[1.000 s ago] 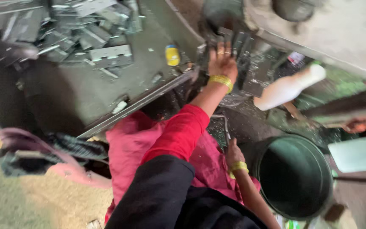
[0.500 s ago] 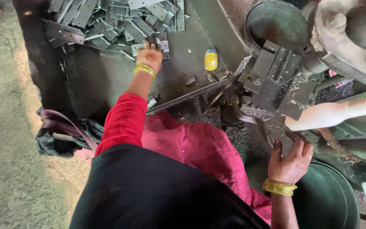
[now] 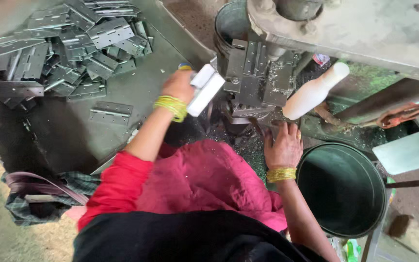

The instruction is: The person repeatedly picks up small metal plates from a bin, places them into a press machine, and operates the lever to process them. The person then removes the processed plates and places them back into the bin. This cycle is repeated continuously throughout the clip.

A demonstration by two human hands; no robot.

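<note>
Holding a metal hinge [image 3: 205, 89] tilted diagonally, left hand [image 3: 179, 85] raised.

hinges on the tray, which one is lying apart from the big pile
The single flat hinge lying opened out below the heap of hinges, on bare tray, to the left of the left hand. The others overlap in the pile.

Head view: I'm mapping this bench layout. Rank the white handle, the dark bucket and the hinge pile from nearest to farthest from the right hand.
1. White handle, just above the right hand.
2. Dark bucket, lower right.
3. Hinge pile, far upper left.
</note>
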